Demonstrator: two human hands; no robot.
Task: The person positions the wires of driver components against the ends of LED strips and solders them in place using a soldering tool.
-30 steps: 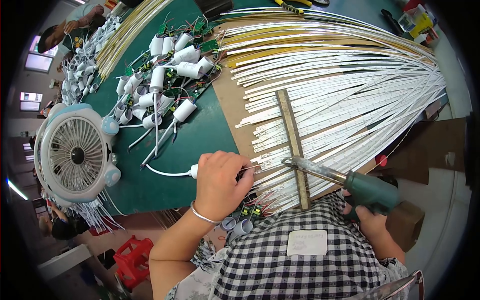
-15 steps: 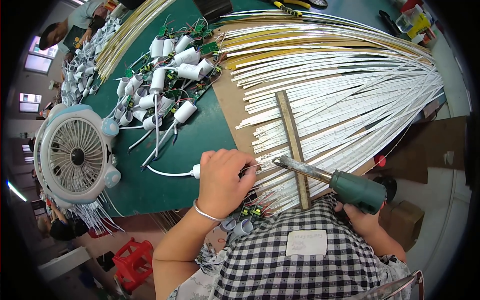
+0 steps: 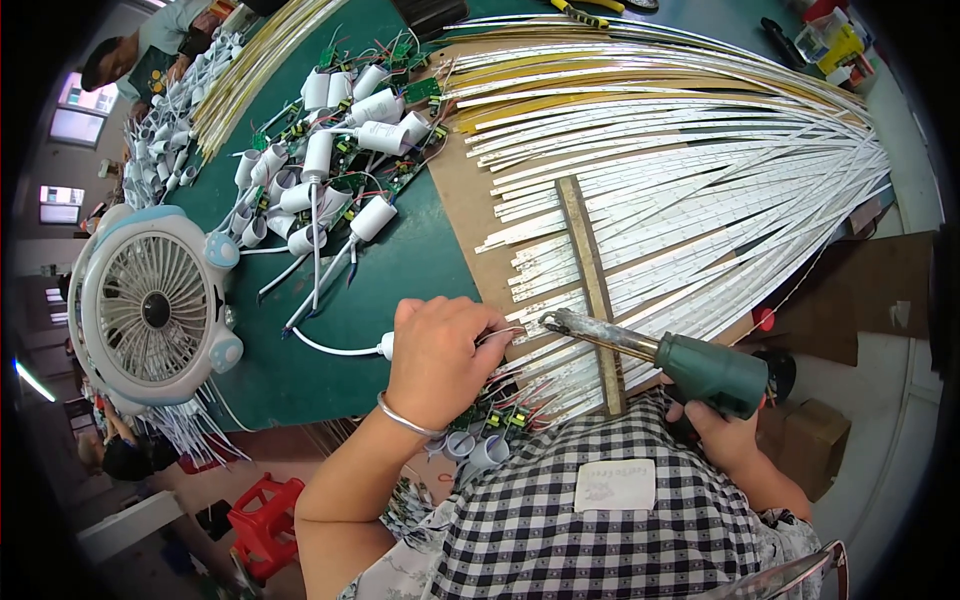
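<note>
My left hand (image 3: 440, 352), with a silver bangle at the wrist, is closed in a pinch on a thin wire (image 3: 513, 330) at the end of a light strip. A white plastic cap (image 3: 387, 346) on a white cable (image 3: 335, 348) sticks out from under this hand; the rest of it is hidden. My right hand (image 3: 722, 435) grips the handle of a green soldering gun (image 3: 712, 373) from below. Its metal tip points left, close to my left fingertips over the strip ends. Many white LED strips (image 3: 660, 230) fan out under a narrow bar (image 3: 588, 285).
White caps (image 3: 318, 155) with green circuit boards and cables lie heaped at the back left. More caps (image 3: 490, 452) hang at the front edge by my apron. A white fan (image 3: 152, 310) stands left; yellow-handled pliers (image 3: 580, 12) lie at the back. Another person (image 3: 150, 55) sits far left.
My left hand has shifted slightly left with the wire. The soldering gun has moved a little left, and its tip stays near the strip ends.
</note>
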